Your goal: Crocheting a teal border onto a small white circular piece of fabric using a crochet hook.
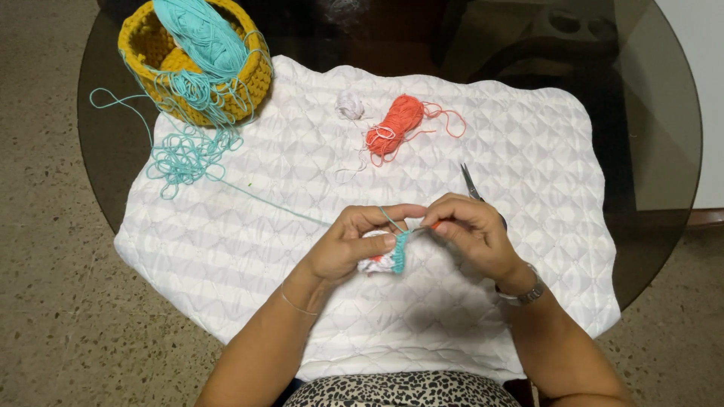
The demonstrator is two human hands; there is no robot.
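Observation:
My left hand [348, 245] pinches a small crocheted piece [388, 258], white and coral with a turquoise edge. A turquoise strand [264, 200] runs from it across the cloth to a loose tangle [185, 154] below the yellow basket [256, 79]. My right hand [471, 230] is closed on a thin orange-handled crochet hook [435, 224] whose tip meets the top of the piece. Both hands hover over the white quilted cloth [302, 151].
The yellow crocheted basket holds a turquoise yarn skein [205, 34]. A coral yarn ball [397, 122] and a small white yarn ball [350, 105] lie on the cloth. Scissors [473, 185] lie just behind my right hand. The round glass table [656, 136] extends beyond the cloth.

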